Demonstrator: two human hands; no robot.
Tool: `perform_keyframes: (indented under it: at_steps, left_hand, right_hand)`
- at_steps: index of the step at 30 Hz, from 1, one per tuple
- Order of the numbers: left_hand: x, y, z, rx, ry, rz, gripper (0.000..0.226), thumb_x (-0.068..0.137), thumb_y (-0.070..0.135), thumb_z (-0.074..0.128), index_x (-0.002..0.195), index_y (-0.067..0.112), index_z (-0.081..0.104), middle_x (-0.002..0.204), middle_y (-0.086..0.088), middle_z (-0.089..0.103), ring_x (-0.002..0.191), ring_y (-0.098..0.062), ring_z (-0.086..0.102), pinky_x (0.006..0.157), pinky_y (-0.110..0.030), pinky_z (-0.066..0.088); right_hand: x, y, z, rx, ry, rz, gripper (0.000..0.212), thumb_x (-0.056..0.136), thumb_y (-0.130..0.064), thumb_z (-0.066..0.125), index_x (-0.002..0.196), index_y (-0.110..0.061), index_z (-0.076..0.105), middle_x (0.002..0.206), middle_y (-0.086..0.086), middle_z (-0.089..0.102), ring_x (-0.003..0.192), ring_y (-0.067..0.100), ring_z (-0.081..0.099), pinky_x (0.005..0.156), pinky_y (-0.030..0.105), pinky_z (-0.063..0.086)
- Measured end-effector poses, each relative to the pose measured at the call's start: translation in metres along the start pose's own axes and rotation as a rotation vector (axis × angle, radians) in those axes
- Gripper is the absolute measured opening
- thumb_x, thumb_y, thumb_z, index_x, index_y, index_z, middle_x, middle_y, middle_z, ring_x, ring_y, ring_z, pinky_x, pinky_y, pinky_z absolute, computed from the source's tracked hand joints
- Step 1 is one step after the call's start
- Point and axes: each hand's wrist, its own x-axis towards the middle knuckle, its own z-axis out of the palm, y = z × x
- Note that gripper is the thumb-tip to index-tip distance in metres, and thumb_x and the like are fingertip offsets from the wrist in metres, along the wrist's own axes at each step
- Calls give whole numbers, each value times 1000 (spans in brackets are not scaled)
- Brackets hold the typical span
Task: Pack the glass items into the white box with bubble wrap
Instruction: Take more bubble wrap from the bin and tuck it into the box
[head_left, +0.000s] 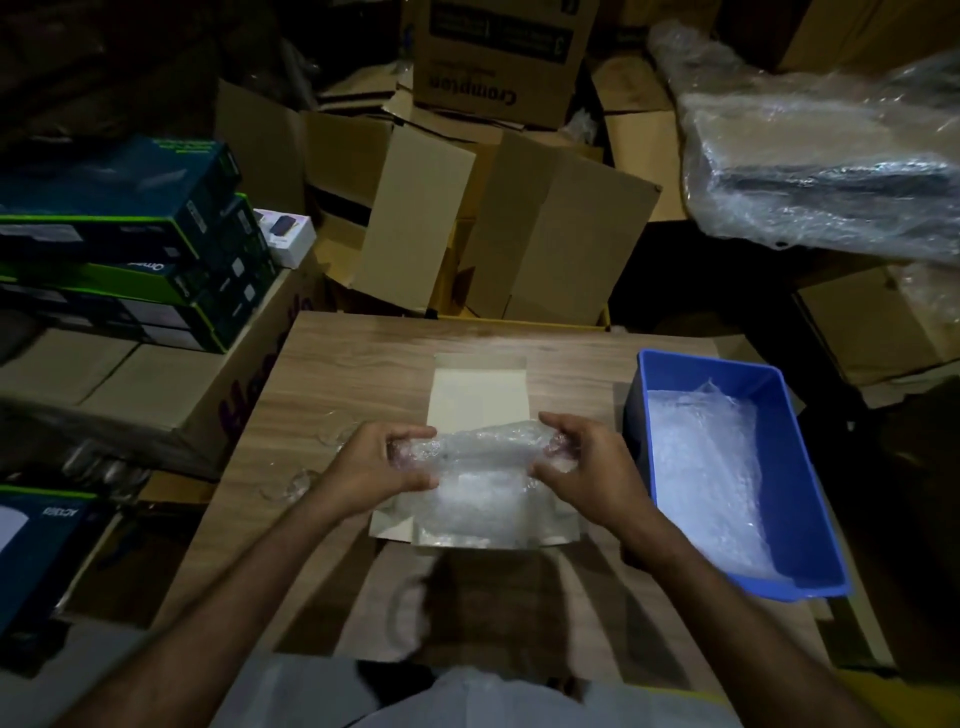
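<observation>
An open white box (475, 387) lies on the wooden table, its lid flap pointing away from me. Bubble wrap (472, 506) fills its near part. Above the box I hold a bundle rolled in bubble wrap (483, 441). My left hand (382, 462) grips its left end and my right hand (582, 462) grips its right end. What is inside the bundle is hidden by the wrap. Clear glass items (296, 486) lie on the table left of my left hand, hard to make out.
A blue plastic bin (800, 467) with more bubble wrap (706, 473) stands at the table's right edge. Stacked cartons (119, 234) crowd the left, open cardboard boxes (519, 228) stand behind the table, and a plastic-wrapped bundle (831, 161) sits at the back right.
</observation>
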Motion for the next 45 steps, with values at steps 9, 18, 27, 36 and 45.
perform_keyframes:
  at_steps: [9, 18, 27, 36, 45]
  left_hand:
    - [-4, 11, -24, -153, 13, 139, 24, 94, 37, 67, 114, 27, 74, 130, 12, 66, 116, -5, 63, 86, -25, 57]
    - [13, -11, 15, -365, 131, -23, 39, 95, 31, 68, 125, 8, 61, 112, -6, 73, 95, -22, 70, 80, -40, 58]
    - [13, -33, 33, -212, 130, -11, 58, 92, 35, 69, 142, 49, 43, 153, 1, 41, 142, -27, 42, 99, -37, 52]
    - [34, -51, 46, 526, -84, -28, 88, 74, 35, 88, 150, 19, 46, 145, -6, 28, 132, -22, 45, 106, -30, 41]
    - [52, -51, 63, 1116, -124, 46, 82, 79, 73, 62, 143, 25, 45, 140, -10, 38, 124, -28, 38, 102, -44, 31]
  right_hand:
    - [17, 2, -40, 126, -238, -42, 21, 88, -38, 78, 92, -19, 71, 103, 7, 64, 97, 21, 63, 83, 33, 54]
    - [10, 21, -12, 604, -152, 369, 107, 68, -55, 89, 154, -26, 32, 154, -1, 43, 138, 22, 47, 112, 48, 44]
    - [-1, 41, 37, 294, -63, 91, 70, 89, -19, 77, 148, -38, 45, 135, -15, 49, 119, -2, 57, 84, 6, 48]
    - [21, 38, 64, -303, -307, 41, 84, 79, -24, 86, 150, -20, 43, 144, 8, 33, 108, 25, 64, 95, 31, 52]
    - [32, 45, 87, -656, -485, 12, 62, 78, -23, 85, 128, -8, 52, 157, 24, 25, 113, 35, 63, 88, 41, 53]
